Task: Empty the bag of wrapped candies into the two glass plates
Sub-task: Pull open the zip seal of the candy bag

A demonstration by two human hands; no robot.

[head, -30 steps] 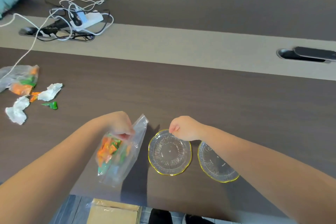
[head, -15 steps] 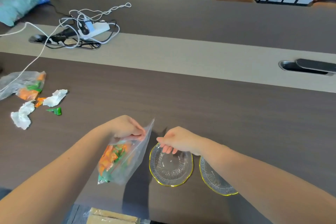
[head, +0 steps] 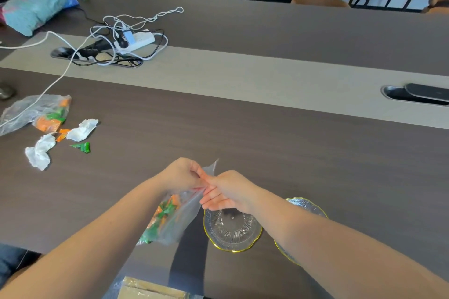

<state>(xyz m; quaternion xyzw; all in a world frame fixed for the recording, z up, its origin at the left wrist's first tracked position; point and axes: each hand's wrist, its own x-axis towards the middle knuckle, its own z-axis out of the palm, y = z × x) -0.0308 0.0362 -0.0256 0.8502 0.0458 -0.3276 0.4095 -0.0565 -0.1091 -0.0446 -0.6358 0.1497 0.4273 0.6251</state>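
A clear plastic bag [head: 173, 221] of orange and green wrapped candies hangs above the table's near edge. My left hand [head: 182, 173] pinches its top edge from the left. My right hand [head: 226, 193] has met the same top edge from the right, fingers on the plastic. Below my right hand sits a gold-rimmed glass plate [head: 233, 232], with nothing in it. A second glass plate [head: 306, 204] lies to its right, mostly hidden under my right forearm.
A second candy bag [head: 36, 113], crumpled white wrappers [head: 40, 150] and loose candies lie at the left. A power strip with tangled cables [head: 128, 40] sits further back. A cable slot [head: 415, 96] is at the right. A cardboard box [head: 150, 291] is below the table edge.
My right hand left the near plate's rim and moved left and up to the bag's top edge. The bag was lifted a little. The camera tilted up.
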